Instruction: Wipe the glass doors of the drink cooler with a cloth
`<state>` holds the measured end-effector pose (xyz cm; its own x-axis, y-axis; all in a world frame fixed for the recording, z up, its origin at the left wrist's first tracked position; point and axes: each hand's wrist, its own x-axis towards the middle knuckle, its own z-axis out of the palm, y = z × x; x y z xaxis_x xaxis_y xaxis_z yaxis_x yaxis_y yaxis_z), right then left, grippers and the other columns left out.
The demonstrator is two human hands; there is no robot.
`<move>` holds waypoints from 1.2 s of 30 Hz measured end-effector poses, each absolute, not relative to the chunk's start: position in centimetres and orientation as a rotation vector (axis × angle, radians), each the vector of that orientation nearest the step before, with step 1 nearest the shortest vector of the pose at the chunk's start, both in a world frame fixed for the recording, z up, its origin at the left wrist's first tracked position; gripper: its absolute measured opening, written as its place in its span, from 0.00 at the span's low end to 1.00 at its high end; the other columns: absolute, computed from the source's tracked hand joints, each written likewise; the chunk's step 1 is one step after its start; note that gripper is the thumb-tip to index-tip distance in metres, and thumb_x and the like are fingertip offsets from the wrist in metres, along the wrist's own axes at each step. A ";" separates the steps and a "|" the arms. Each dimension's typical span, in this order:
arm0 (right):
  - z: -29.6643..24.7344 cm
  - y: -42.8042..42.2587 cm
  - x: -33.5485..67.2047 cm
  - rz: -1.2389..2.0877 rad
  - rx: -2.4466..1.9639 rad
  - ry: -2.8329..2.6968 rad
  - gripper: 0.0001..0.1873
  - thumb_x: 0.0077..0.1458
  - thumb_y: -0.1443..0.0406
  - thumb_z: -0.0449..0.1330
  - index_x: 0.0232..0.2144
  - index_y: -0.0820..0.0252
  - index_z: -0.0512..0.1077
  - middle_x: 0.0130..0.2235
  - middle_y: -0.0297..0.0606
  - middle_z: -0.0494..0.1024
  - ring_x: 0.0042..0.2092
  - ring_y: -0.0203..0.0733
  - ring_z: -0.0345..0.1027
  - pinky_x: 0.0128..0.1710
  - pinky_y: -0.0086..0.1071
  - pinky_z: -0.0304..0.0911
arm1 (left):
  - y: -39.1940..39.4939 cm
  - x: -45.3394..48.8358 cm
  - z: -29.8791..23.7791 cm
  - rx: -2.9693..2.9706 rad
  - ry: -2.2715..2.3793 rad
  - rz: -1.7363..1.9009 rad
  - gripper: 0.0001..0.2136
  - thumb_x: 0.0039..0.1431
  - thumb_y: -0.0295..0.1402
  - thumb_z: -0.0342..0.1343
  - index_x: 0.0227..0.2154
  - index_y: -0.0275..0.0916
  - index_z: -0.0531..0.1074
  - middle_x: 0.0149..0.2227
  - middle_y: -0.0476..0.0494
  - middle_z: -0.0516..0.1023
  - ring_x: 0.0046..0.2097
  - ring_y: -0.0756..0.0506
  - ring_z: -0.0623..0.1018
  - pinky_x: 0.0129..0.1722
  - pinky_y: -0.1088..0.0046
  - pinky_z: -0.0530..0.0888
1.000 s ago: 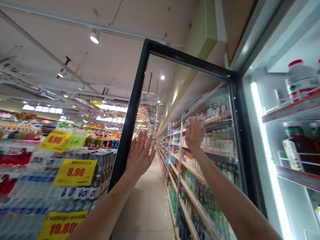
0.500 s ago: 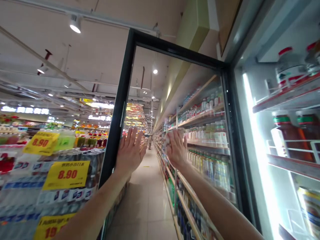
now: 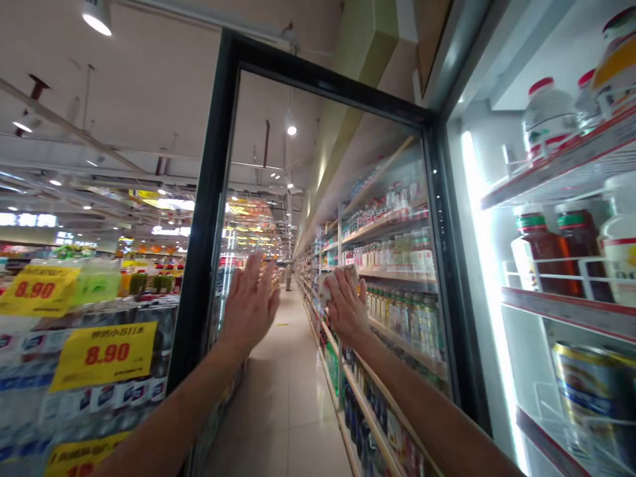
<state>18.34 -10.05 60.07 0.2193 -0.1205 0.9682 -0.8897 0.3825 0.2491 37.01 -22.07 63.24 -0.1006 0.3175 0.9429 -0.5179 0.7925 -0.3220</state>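
A glass cooler door [image 3: 278,159] with a black frame [image 3: 201,218] stands open in front of me. My left hand [image 3: 251,305] is raised at the left part of the pane, palm forward and fingers spread, with nothing in it. Whether it touches the glass I cannot tell. My right hand [image 3: 344,301] presses a crumpled pale cloth [image 3: 325,291] flat on the pane, right of the middle. The cloth shows past the fingertips and at the left side of that hand; the rest is hidden under the palm.
On the right, the lit cooler's shelves [image 3: 556,308] hold bottles and cans. Through the glass, an aisle floor [image 3: 291,391] runs beside more drink shelves [image 3: 392,271], with a distant person [image 3: 288,277]. At left stand stacked bottle packs with yellow price signs [image 3: 104,354].
My view has swung a little right, so the door and signs sit farther left. My left hand has come away from the frame's left bar. The right hand with the cloth is slightly lower.
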 end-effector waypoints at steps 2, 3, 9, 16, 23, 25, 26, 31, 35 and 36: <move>60.1 -9.7 18.3 0.700 1.044 -1.272 0.28 0.58 0.65 0.45 0.61 0.53 0.55 0.63 0.42 0.57 0.66 0.46 0.42 0.63 0.51 0.37 | -21.2 35.7 62.2 0.151 -1.544 0.726 0.27 0.61 0.35 0.46 0.62 0.37 0.50 0.64 0.35 0.54 0.66 0.40 0.51 0.62 0.56 0.52; 60.4 -9.1 17.7 0.733 1.007 -1.299 0.28 0.58 0.64 0.45 0.61 0.52 0.55 0.63 0.41 0.57 0.66 0.46 0.43 0.62 0.51 0.38 | -20.8 35.1 61.7 0.157 -1.558 0.729 0.27 0.61 0.36 0.46 0.62 0.37 0.50 0.64 0.35 0.54 0.66 0.40 0.51 0.63 0.56 0.51; 61.4 -4.6 11.6 1.210 0.533 -1.509 0.29 0.59 0.63 0.40 0.62 0.57 0.53 0.63 0.47 0.57 0.65 0.52 0.44 0.58 0.59 0.44 | -20.1 34.2 60.7 0.207 -1.594 0.739 0.27 0.61 0.37 0.47 0.62 0.37 0.51 0.64 0.35 0.52 0.66 0.39 0.50 0.63 0.54 0.48; 58.3 -6.7 14.2 0.849 1.019 -1.373 0.25 0.56 0.64 0.45 0.56 0.54 0.63 0.62 0.42 0.60 0.65 0.49 0.46 0.62 0.54 0.40 | -20.5 34.1 60.8 0.204 -1.583 0.742 0.27 0.61 0.37 0.47 0.62 0.37 0.51 0.64 0.35 0.53 0.66 0.39 0.50 0.63 0.55 0.49; 58.7 -2.1 7.5 1.386 0.292 -1.553 0.30 0.56 0.62 0.41 0.60 0.64 0.57 0.63 0.53 0.57 0.64 0.56 0.47 0.57 0.62 0.46 | -20.5 33.9 60.8 0.222 -1.581 0.748 0.27 0.60 0.36 0.47 0.62 0.36 0.51 0.64 0.34 0.52 0.66 0.39 0.50 0.63 0.54 0.49; 57.8 -2.6 7.8 1.339 0.340 -1.526 0.30 0.57 0.62 0.41 0.60 0.64 0.57 0.63 0.52 0.57 0.64 0.55 0.47 0.58 0.59 0.46 | -20.4 33.9 60.8 0.221 -1.573 0.744 0.28 0.60 0.36 0.47 0.62 0.36 0.51 0.64 0.34 0.52 0.66 0.39 0.50 0.63 0.54 0.49; 57.2 -3.2 8.4 1.260 0.434 -1.497 0.29 0.57 0.62 0.41 0.60 0.63 0.57 0.62 0.51 0.57 0.64 0.53 0.46 0.59 0.57 0.46 | -20.5 33.9 60.8 0.218 -1.570 0.743 0.28 0.60 0.36 0.47 0.62 0.36 0.51 0.64 0.35 0.52 0.66 0.39 0.50 0.63 0.54 0.49; 55.8 -4.8 10.6 0.846 0.931 -1.375 0.25 0.58 0.63 0.44 0.57 0.55 0.61 0.62 0.43 0.60 0.65 0.47 0.46 0.62 0.52 0.42 | -20.9 33.8 60.7 0.216 -1.583 0.720 0.27 0.61 0.38 0.47 0.62 0.37 0.52 0.64 0.36 0.53 0.66 0.39 0.52 0.63 0.55 0.48; 57.5 -3.4 8.5 1.127 0.660 -1.437 0.28 0.58 0.63 0.43 0.60 0.58 0.56 0.63 0.48 0.58 0.64 0.53 0.47 0.59 0.59 0.43 | -21.0 33.7 60.7 0.231 -1.579 0.727 0.27 0.60 0.39 0.47 0.62 0.37 0.52 0.64 0.36 0.54 0.65 0.39 0.52 0.63 0.55 0.48; 57.9 -3.5 8.5 1.213 0.557 -1.440 0.29 0.58 0.62 0.43 0.61 0.60 0.55 0.63 0.50 0.56 0.64 0.55 0.46 0.58 0.61 0.44 | -21.0 33.6 60.7 0.236 -1.571 0.733 0.27 0.60 0.39 0.47 0.61 0.37 0.53 0.64 0.36 0.54 0.65 0.39 0.52 0.63 0.55 0.48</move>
